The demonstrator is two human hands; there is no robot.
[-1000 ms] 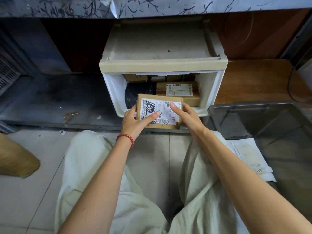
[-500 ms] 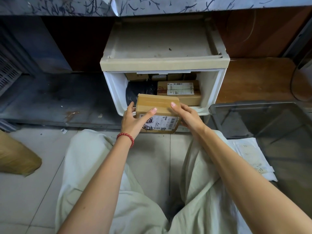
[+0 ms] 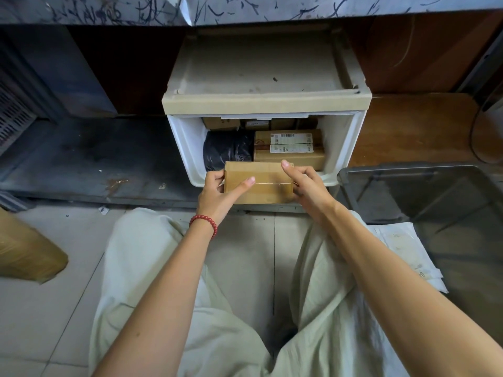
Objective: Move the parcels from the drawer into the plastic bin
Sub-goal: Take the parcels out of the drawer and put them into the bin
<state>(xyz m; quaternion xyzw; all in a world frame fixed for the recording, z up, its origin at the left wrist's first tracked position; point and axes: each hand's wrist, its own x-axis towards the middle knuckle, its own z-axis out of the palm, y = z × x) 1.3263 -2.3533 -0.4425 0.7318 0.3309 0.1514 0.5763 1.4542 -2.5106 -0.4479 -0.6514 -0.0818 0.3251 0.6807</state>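
A small cardboard parcel (image 3: 261,182) sits between both hands in front of the open white drawer (image 3: 345,148), taped plain side up. My left hand (image 3: 217,191) grips its left end, thumb across the top. My right hand (image 3: 304,183) grips the right end, a fingertip on the far edge. Inside the drawer lie a labelled cardboard parcel (image 3: 290,145), a black plastic-wrapped parcel (image 3: 227,151) and more boxes at the back. The dark translucent plastic bin (image 3: 435,191) stands to the right on the floor.
A white mailer envelope (image 3: 408,254) lies on the floor beside the bin. A brown paper-wrapped bundle (image 3: 24,251) sits at the far left. My knees in pale trousers fill the foreground. A dark low shelf (image 3: 81,161) runs left of the drawer.
The parcel in my hands has been tipped over: its printed label faced up, and now the plain taped side faces up. It has also dropped slightly toward the drawer's front edge.
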